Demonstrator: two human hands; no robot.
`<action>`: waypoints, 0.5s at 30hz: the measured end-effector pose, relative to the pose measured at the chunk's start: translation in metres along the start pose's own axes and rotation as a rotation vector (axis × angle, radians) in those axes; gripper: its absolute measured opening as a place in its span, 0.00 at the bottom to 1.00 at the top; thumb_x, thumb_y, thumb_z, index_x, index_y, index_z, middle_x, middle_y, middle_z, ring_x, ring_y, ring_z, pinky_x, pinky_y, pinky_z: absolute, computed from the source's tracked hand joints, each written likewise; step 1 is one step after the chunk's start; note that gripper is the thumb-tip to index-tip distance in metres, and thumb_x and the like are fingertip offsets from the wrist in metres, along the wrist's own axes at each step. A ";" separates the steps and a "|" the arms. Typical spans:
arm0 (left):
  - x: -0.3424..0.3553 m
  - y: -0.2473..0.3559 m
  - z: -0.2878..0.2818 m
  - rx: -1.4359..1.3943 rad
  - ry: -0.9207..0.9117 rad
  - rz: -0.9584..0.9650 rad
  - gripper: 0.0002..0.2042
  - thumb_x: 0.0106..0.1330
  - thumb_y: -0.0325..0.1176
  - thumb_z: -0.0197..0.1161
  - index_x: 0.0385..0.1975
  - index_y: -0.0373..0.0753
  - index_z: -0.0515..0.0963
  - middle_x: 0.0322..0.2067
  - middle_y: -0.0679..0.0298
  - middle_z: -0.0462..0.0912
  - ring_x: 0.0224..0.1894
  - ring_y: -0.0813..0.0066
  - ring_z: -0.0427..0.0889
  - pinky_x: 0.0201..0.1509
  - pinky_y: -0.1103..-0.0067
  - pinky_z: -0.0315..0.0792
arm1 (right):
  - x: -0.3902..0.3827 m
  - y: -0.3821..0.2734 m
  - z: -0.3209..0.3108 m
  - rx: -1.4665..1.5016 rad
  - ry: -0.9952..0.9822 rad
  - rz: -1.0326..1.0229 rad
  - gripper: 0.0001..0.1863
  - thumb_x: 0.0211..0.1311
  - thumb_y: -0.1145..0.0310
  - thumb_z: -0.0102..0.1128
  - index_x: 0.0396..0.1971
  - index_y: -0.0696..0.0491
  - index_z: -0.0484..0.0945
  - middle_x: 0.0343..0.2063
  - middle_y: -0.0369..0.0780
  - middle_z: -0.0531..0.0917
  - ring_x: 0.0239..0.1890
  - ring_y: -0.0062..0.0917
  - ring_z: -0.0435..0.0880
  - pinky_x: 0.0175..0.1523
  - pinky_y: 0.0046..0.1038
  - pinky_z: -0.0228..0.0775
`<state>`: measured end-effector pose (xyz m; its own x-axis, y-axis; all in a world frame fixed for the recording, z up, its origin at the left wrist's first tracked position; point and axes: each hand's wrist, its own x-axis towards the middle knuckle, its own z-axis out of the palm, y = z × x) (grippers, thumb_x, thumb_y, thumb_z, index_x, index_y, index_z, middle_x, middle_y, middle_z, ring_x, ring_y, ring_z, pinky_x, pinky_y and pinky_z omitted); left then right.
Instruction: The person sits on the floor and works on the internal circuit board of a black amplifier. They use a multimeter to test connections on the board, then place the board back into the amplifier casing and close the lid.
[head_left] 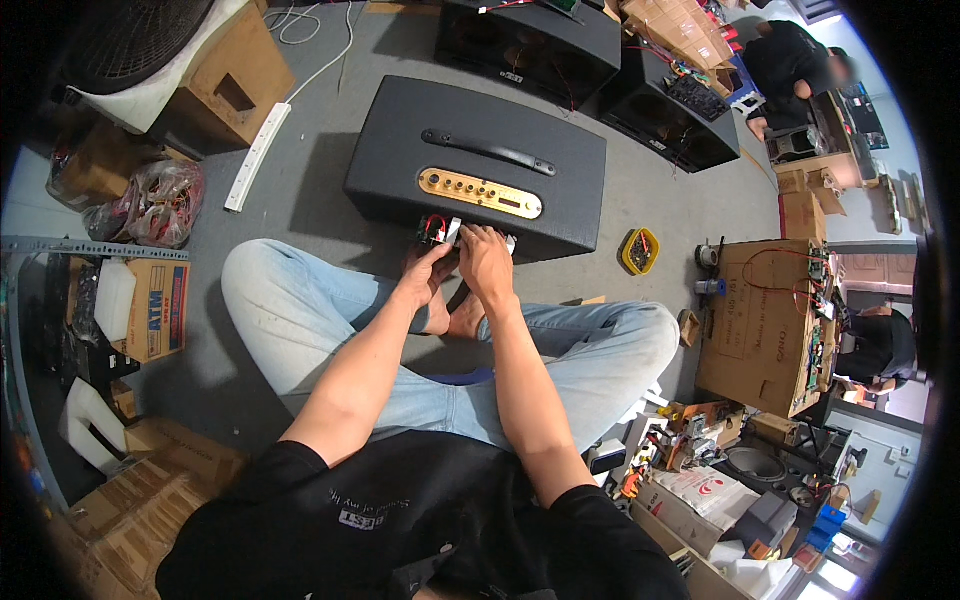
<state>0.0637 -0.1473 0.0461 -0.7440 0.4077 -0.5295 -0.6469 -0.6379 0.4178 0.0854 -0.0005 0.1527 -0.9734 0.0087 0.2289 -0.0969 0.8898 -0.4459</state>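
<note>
Seated cross-legged on the grey floor point(640, 190), facing a black amplifier cabinet point(400, 150) with a carry handle point(488, 152) and a brass control panel point(480, 193) on top. Both hands at the near lower edge of the cabinet. Left hand point(428, 272) curled, fingertips pinching a small circuit board with red wires point(433, 229). Right hand point(484, 258) laid knuckles-up just beside it, fingers bent down over a white part point(455, 231) of the same assembly; grip underneath hidden, so hard to tell how tight.

Board lying right at the fingertips, touching the cabinet edge, just below the brass panel.

Likely risks: thin red wires tugged loose or snapped if the board twists while pulled; small part slipping from the pinch and dropping between the feet. Yellow tray of small parts point(640, 251) well off to the right, out of easy reach.
</note>
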 end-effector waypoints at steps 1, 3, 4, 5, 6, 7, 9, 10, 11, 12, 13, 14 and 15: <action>0.001 -0.002 0.003 -0.007 0.004 -0.001 0.19 0.63 0.27 0.74 0.53 0.41 0.78 0.47 0.63 0.85 0.48 0.68 0.87 0.53 0.69 0.86 | -0.003 0.001 -0.002 0.013 0.049 -0.005 0.14 0.63 0.71 0.60 0.46 0.57 0.86 0.47 0.46 0.87 0.52 0.43 0.84 0.59 0.42 0.75; 0.001 -0.001 0.002 -0.013 0.019 -0.018 0.19 0.62 0.27 0.74 0.53 0.42 0.78 0.47 0.64 0.85 0.48 0.68 0.87 0.52 0.70 0.86 | -0.007 -0.003 -0.006 0.033 0.090 0.011 0.13 0.61 0.73 0.61 0.45 0.56 0.86 0.47 0.46 0.88 0.51 0.43 0.85 0.57 0.41 0.77; 0.002 0.001 0.001 -0.012 0.021 -0.036 0.19 0.62 0.28 0.75 0.52 0.42 0.78 0.47 0.64 0.85 0.48 0.68 0.87 0.52 0.70 0.86 | -0.010 -0.003 -0.011 0.035 0.089 0.031 0.13 0.61 0.73 0.61 0.44 0.56 0.86 0.47 0.46 0.88 0.50 0.43 0.85 0.56 0.40 0.78; 0.002 0.001 0.001 -0.010 0.024 -0.054 0.19 0.62 0.28 0.75 0.52 0.43 0.79 0.48 0.64 0.85 0.48 0.69 0.87 0.52 0.71 0.86 | -0.012 -0.004 -0.020 0.038 0.089 0.052 0.13 0.61 0.73 0.61 0.44 0.55 0.87 0.46 0.45 0.88 0.50 0.43 0.85 0.56 0.40 0.79; 0.002 0.002 0.001 -0.007 0.036 -0.051 0.20 0.62 0.29 0.76 0.52 0.43 0.79 0.48 0.64 0.85 0.48 0.69 0.86 0.53 0.70 0.85 | -0.014 -0.005 -0.027 0.032 0.119 0.099 0.13 0.61 0.73 0.61 0.45 0.56 0.86 0.46 0.45 0.88 0.50 0.43 0.85 0.56 0.41 0.77; 0.003 0.002 0.000 -0.004 0.050 -0.048 0.20 0.61 0.30 0.76 0.52 0.43 0.79 0.48 0.64 0.85 0.49 0.69 0.86 0.54 0.69 0.84 | -0.016 -0.004 -0.035 0.026 0.148 0.146 0.13 0.62 0.73 0.60 0.45 0.56 0.86 0.46 0.44 0.88 0.51 0.43 0.85 0.57 0.42 0.76; 0.005 -0.002 0.000 -0.012 0.064 -0.043 0.21 0.61 0.31 0.77 0.53 0.44 0.79 0.49 0.65 0.85 0.50 0.69 0.84 0.57 0.66 0.81 | -0.025 0.005 -0.050 0.011 0.196 0.235 0.13 0.63 0.72 0.60 0.46 0.57 0.85 0.46 0.46 0.87 0.51 0.43 0.84 0.57 0.43 0.74; 0.006 0.000 -0.003 -0.022 0.069 -0.036 0.21 0.60 0.32 0.78 0.53 0.44 0.79 0.49 0.66 0.84 0.51 0.69 0.83 0.59 0.65 0.79 | -0.032 0.012 -0.049 -0.010 0.189 0.290 0.14 0.64 0.71 0.60 0.47 0.58 0.85 0.47 0.47 0.87 0.52 0.44 0.84 0.58 0.43 0.74; 0.008 -0.003 -0.002 -0.032 0.066 -0.037 0.22 0.60 0.33 0.78 0.53 0.44 0.79 0.49 0.66 0.84 0.52 0.69 0.82 0.60 0.64 0.78 | -0.041 0.023 -0.047 -0.041 0.186 0.350 0.15 0.65 0.71 0.60 0.48 0.59 0.84 0.48 0.49 0.86 0.53 0.45 0.84 0.59 0.43 0.74; 0.008 -0.003 -0.001 -0.021 0.067 -0.040 0.23 0.59 0.34 0.78 0.54 0.43 0.79 0.50 0.66 0.83 0.54 0.68 0.81 0.65 0.63 0.74 | -0.046 0.032 -0.042 0.007 0.164 0.394 0.16 0.66 0.70 0.59 0.50 0.60 0.83 0.49 0.50 0.86 0.53 0.45 0.83 0.59 0.43 0.74; 0.009 -0.005 0.001 -0.027 0.066 -0.039 0.23 0.60 0.34 0.78 0.54 0.43 0.79 0.50 0.66 0.83 0.54 0.68 0.81 0.64 0.63 0.74 | -0.049 0.040 -0.036 0.057 0.141 0.437 0.17 0.67 0.70 0.58 0.52 0.61 0.83 0.51 0.51 0.85 0.54 0.46 0.83 0.60 0.43 0.73; 0.008 -0.004 0.002 -0.031 0.069 -0.034 0.23 0.60 0.33 0.78 0.54 0.43 0.79 0.50 0.66 0.83 0.54 0.68 0.81 0.64 0.63 0.74 | -0.049 0.043 -0.033 0.114 0.117 0.478 0.18 0.68 0.69 0.58 0.53 0.62 0.82 0.52 0.52 0.84 0.55 0.47 0.83 0.61 0.43 0.73; 0.008 -0.003 0.003 -0.035 0.072 -0.029 0.23 0.60 0.33 0.78 0.54 0.42 0.78 0.51 0.66 0.83 0.54 0.67 0.81 0.64 0.63 0.74 | -0.048 0.046 -0.030 0.136 0.103 0.472 0.19 0.68 0.69 0.57 0.55 0.62 0.81 0.53 0.52 0.84 0.55 0.48 0.82 0.62 0.43 0.73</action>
<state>0.0593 -0.1399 0.0429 -0.7103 0.3791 -0.5931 -0.6608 -0.6493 0.3764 0.1337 0.0531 0.1470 -0.8927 0.4472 0.0556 0.3167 0.7103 -0.6286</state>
